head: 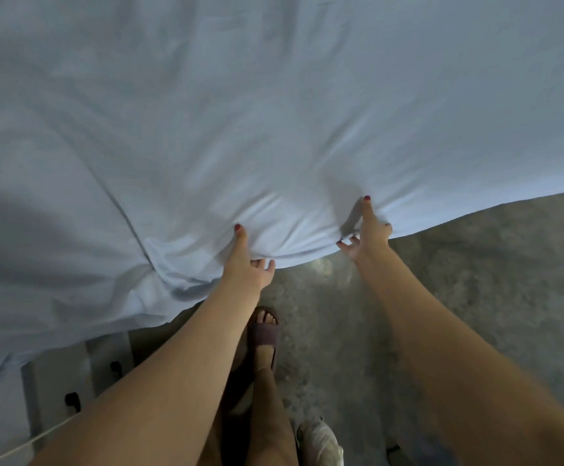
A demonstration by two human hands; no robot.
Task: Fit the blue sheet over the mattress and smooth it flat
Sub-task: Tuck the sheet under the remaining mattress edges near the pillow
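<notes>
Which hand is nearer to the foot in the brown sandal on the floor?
The left hand. It grips the blue sheet edge almost directly above the foot in the brown sandal. The right hand grips the same edge farther off, up and to the right.

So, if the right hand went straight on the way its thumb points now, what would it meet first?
Only more of the blue sheet: the right hand grips its edge, thumb pointing across the bed. Depth is unclear.

Single head-worn wide-angle view, steeply downward and forward, close over the sheet (274,112) edge and floor (475,280).
</notes>
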